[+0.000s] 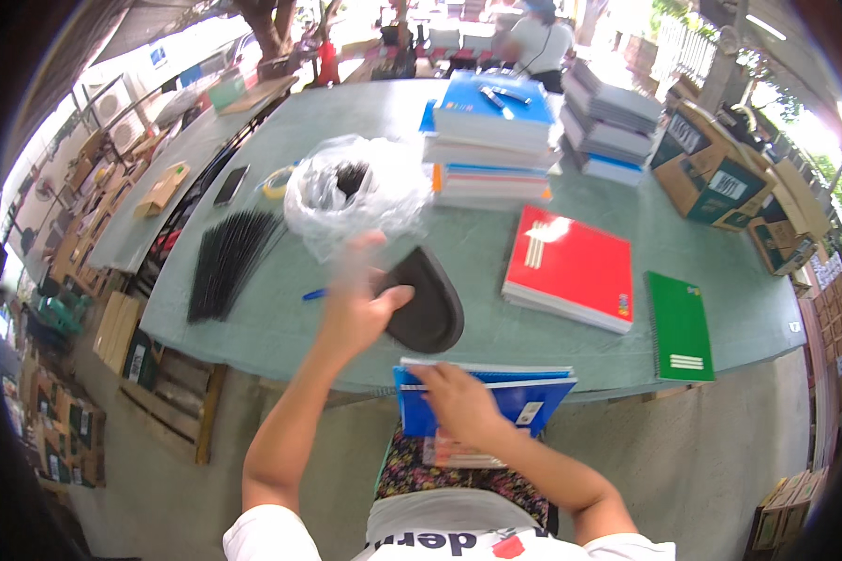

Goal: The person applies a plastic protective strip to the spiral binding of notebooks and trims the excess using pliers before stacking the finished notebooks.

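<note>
At the near table edge my right hand (463, 404) grips a small stack of blue notebooks (524, 402), which stands tilted up against the edge over my lap. Fingers lie across the front cover near its upper left corner. My left hand (354, 304) is raised over the table beside a black rounded tray (430, 304). Its thumb sticks out toward the tray, but the other fingers are smeared by motion, so what they hold cannot be made out. A blue pen (315, 294) lies just left of that wrist. Farther left is a fan of thin black strips (229, 262).
Clear plastic bag (398, 192) sits behind my left hand, near a tape roll (277, 183) and phone (232, 185). Red notebooks (571, 266), a green notebook (680, 327) and a tall book stack (491, 140) with pens are rightward. Cardboard boxes (711, 173) stand far right; a person (541, 47) is behind.
</note>
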`<state>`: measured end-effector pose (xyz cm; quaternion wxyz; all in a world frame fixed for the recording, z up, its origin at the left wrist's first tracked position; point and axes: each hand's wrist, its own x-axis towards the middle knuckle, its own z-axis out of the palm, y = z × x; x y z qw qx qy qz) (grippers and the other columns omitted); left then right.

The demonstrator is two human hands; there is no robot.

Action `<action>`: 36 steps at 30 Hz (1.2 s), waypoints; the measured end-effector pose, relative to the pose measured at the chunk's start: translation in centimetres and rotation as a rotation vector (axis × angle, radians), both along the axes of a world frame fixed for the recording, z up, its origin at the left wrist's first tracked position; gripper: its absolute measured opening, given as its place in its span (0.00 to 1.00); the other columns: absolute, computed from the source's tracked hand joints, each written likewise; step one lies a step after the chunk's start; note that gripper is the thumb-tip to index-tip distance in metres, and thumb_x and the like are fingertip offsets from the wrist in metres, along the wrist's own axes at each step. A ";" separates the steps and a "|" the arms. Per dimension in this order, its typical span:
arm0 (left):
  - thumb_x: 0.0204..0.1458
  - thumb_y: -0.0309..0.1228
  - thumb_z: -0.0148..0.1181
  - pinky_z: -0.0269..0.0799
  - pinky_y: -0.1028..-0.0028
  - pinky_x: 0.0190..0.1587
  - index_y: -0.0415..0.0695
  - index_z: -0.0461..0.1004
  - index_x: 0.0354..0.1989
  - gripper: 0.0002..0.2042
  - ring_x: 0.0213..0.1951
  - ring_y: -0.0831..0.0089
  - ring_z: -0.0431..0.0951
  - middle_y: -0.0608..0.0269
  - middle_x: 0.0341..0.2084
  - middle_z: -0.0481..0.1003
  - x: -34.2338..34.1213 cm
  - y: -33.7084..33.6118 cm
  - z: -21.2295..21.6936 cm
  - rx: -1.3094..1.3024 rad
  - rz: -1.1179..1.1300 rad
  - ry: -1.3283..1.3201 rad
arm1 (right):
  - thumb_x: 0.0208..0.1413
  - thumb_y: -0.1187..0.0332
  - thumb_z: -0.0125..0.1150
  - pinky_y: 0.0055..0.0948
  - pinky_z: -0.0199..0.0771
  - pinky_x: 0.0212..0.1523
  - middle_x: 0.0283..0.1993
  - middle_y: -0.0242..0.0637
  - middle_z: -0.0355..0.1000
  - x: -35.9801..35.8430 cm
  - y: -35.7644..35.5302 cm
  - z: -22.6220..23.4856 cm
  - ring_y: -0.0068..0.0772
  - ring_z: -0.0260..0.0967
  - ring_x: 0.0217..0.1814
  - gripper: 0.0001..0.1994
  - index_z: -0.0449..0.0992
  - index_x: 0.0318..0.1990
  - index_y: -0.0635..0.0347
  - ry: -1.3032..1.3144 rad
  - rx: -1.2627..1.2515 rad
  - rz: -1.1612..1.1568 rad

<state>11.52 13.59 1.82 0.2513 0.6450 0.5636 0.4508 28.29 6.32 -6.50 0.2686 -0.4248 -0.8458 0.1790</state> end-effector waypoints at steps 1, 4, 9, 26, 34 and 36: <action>0.40 0.27 0.64 0.68 0.73 0.40 0.41 0.62 0.49 0.26 0.35 0.66 0.72 0.53 0.31 0.69 -0.6 -3.6 3.3 0.103 0.029 -0.141 | 0.43 0.69 0.60 0.35 0.70 0.37 0.34 0.40 0.69 1.4 -0.4 -0.4 0.41 0.69 0.36 0.18 0.70 0.45 0.58 -0.049 0.022 -0.012; 0.39 0.23 0.63 0.70 0.73 0.34 0.44 0.67 0.51 0.25 0.32 0.69 0.73 0.58 0.30 0.71 -4.7 -11.2 1.2 0.614 0.020 0.109 | 0.44 0.65 0.63 0.35 0.70 0.32 0.26 0.38 0.72 4.2 -1.8 0.5 0.40 0.71 0.31 0.09 0.75 0.31 0.58 -0.099 0.024 -0.136; 0.42 0.25 0.59 0.70 0.67 0.30 0.51 0.74 0.45 0.18 0.28 0.65 0.73 0.59 0.26 0.71 -3.5 -14.5 -9.2 -0.079 -0.219 0.425 | 0.44 0.64 0.62 0.36 0.67 0.31 0.25 0.36 0.72 6.6 -1.4 1.2 0.38 0.70 0.29 0.08 0.75 0.30 0.56 -0.128 0.035 -0.198; 0.43 0.22 0.58 0.71 0.70 0.27 0.51 0.74 0.47 0.20 0.26 0.67 0.74 0.59 0.26 0.71 -4.2 -11.7 -7.1 0.125 -0.199 0.372 | 0.38 0.68 0.65 0.31 0.61 0.27 0.20 0.31 0.70 5.9 -0.2 -0.1 0.32 0.66 0.24 0.06 0.77 0.27 0.55 -0.042 0.153 -0.105; 0.43 0.21 0.59 0.71 0.71 0.28 0.43 0.75 0.44 0.16 0.27 0.70 0.74 0.59 0.28 0.73 -3.0 -10.5 -7.1 0.165 -0.155 0.352 | 0.42 0.67 0.63 0.32 0.59 0.27 0.20 0.31 0.70 6.3 -0.4 -0.9 0.33 0.65 0.25 0.06 0.76 0.29 0.55 -0.053 0.131 -0.173; 0.43 0.23 0.61 0.71 0.72 0.30 0.41 0.76 0.40 0.13 0.26 0.66 0.74 0.58 0.27 0.74 -2.3 -9.4 -6.1 0.294 0.064 0.233 | 0.39 0.69 0.64 0.31 0.59 0.28 0.19 0.31 0.69 6.2 -0.2 -0.9 0.32 0.65 0.24 0.05 0.76 0.27 0.54 -0.019 0.133 -0.179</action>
